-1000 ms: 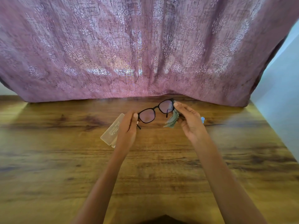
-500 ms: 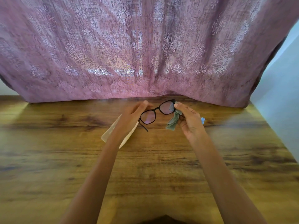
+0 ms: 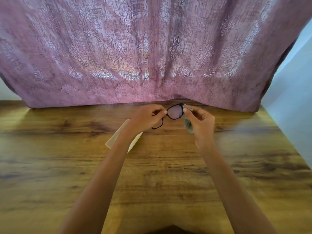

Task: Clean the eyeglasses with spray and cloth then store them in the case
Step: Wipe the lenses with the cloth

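Note:
Black-framed eyeglasses [image 3: 175, 111] are held above the far middle of the wooden table [image 3: 50, 166]. My left hand [image 3: 146, 118] grips the left half of the frame and covers that lens. My right hand [image 3: 201, 123] pinches the right edge of the frame together with a grey-green cloth [image 3: 187, 124] that hangs below the fingers. A pale beige case [image 3: 114, 139] lies flat on the table under my left wrist, partly hidden by the arm. No spray bottle shows.
A pink patterned curtain [image 3: 152, 56] hangs down to the table's far edge right behind the glasses. A pale wall [image 3: 290, 115] runs along the table's right side. Bare wood stretches toward the near edge.
My left hand has shifted from the frame's left tip to close over the left lens. The glasses turned and rose slightly toward the curtain. The small blue thing behind my right hand is now hidden.

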The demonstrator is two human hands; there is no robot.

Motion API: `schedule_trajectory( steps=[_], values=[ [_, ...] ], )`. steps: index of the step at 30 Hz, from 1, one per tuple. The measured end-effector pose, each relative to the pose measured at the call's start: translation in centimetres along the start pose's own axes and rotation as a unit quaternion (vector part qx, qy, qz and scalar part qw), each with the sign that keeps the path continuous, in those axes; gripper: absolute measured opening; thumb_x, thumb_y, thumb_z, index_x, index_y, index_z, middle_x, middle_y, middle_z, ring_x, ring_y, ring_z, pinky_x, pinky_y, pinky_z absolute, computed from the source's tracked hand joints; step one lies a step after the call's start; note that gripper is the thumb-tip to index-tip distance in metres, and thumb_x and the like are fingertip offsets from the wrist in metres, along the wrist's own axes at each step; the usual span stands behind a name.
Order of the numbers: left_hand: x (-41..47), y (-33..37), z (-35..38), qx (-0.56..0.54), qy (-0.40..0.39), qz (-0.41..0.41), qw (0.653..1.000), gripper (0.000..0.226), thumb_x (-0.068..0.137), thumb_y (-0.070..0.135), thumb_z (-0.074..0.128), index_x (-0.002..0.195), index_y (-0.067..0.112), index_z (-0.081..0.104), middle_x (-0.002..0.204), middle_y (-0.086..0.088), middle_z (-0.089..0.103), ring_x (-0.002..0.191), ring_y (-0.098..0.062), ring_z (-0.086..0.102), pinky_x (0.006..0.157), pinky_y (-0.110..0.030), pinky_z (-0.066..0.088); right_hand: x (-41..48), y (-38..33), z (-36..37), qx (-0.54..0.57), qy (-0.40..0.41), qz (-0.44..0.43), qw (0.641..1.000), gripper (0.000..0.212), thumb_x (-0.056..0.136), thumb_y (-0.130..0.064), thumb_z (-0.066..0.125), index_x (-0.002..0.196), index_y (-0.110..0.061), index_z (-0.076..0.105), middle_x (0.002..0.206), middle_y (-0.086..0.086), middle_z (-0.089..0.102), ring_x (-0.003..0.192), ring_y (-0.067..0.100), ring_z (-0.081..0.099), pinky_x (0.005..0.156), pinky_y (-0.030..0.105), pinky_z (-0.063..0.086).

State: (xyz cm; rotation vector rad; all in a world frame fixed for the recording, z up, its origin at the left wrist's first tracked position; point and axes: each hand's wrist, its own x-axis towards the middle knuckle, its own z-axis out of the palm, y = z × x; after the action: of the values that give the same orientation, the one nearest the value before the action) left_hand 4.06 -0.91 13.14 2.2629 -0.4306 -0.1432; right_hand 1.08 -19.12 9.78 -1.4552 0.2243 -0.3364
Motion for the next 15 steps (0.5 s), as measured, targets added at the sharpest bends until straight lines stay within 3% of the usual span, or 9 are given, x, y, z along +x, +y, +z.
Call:
schedule_trajectory(
  steps=[2,5,8,11,15],
  values=[
    [0.2,0.1,0.3,0.012,0.011,0.000,1.000,0.024,0.097,0.025,0.050,0.101,0.010,0.069,0.103,-0.002,0.068,0.099,-0.015,0.058,0.084,-0.029,0.043,-0.2,0.1,0.0,-0.138,0.035,-0.138,0.980,0.014,0.087,-0.009,0.071,0.099,-0.015,0.076,0.087,-0.006,0.073,0.080,0.011,0.068,0.074,0.024,0.053],
    [0.5,0.3,0.4,0.023,0.021,0.000,1.000,0.024,0.096,0.024,0.050,0.095,0.010,0.070,0.101,-0.007,0.068,0.096,-0.021,0.060,0.087,-0.038,0.047,-0.8,0.2,0.3,-0.279,0.038,-0.325,0.903,0.023,0.085,-0.005,0.071,0.107,-0.008,0.074,0.100,0.000,0.073,0.093,0.010,0.066,0.085,0.013,0.048],
    [0.7,0.4,0.5,0.036,0.023,0.009,0.999,0.025,0.097,0.024,0.050,0.094,0.010,0.069,0.099,-0.006,0.068,0.095,-0.020,0.059,0.085,-0.038,0.047,-0.8,0.7,0.7,-0.329,0.017,-0.354,0.876,0.033,0.082,-0.002,0.070,0.116,-0.005,0.070,0.099,0.006,0.070,0.091,0.012,0.061,0.085,0.004,0.039],
    [0.7,0.3,0.6,0.039,0.026,0.013,0.999,0.024,0.097,0.024,0.050,0.094,0.009,0.069,0.097,-0.006,0.068,0.096,-0.019,0.058,0.084,-0.036,0.046,-0.5,1.3,0.8,-0.365,0.035,-0.389,0.845,0.022,0.083,-0.002,0.070,0.104,-0.002,0.073,0.091,0.009,0.068,0.084,0.023,0.062,0.079,0.015,0.041],
    [0.8,0.1,0.7,0.045,0.033,0.007,0.998,0.024,0.097,0.025,0.049,0.092,0.012,0.069,0.097,-0.004,0.068,0.097,-0.018,0.058,0.085,-0.035,0.046,-1.2,2.0,1.0,-0.387,0.022,-0.404,0.829,0.019,0.081,0.003,0.073,0.100,-0.001,0.074,0.089,0.010,0.066,0.086,0.018,0.056,0.079,0.019,0.043]
  ],
)
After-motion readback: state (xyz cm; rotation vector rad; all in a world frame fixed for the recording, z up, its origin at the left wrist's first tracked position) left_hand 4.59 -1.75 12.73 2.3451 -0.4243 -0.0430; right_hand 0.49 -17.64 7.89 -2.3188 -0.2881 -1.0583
